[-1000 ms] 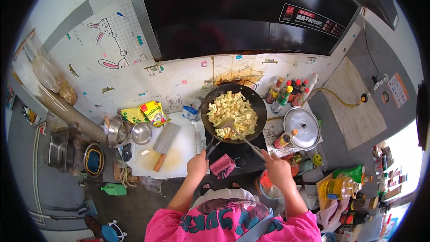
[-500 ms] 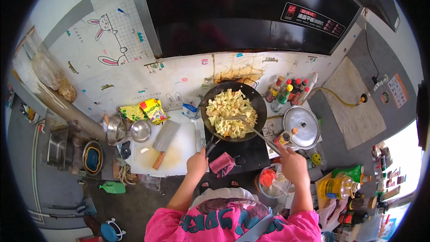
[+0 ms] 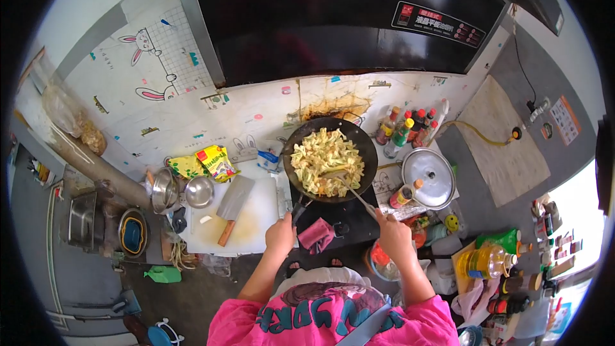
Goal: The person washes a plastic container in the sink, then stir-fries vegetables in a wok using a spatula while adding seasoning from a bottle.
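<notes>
My left hand is wrapped round the handle of a dark wok on the black stove. Chopped pale green and yellowish food fills much of the wok. In my right hand is the handle of a metal spatula, whose blade lies partly hidden in the food on the wok's lower right side. A pink cloth lies at the stove's front, just right of my left hand.
Left of the wok, a cleaver rests on a white cutting board, near metal bowls and a yellow packet. To the right are sauce bottles, a lidded pot and an oil jug.
The spatula swung up and rightward, then came back down and left into the food with my right hand. The food has shifted in the wok. My left hand kept its hold.
</notes>
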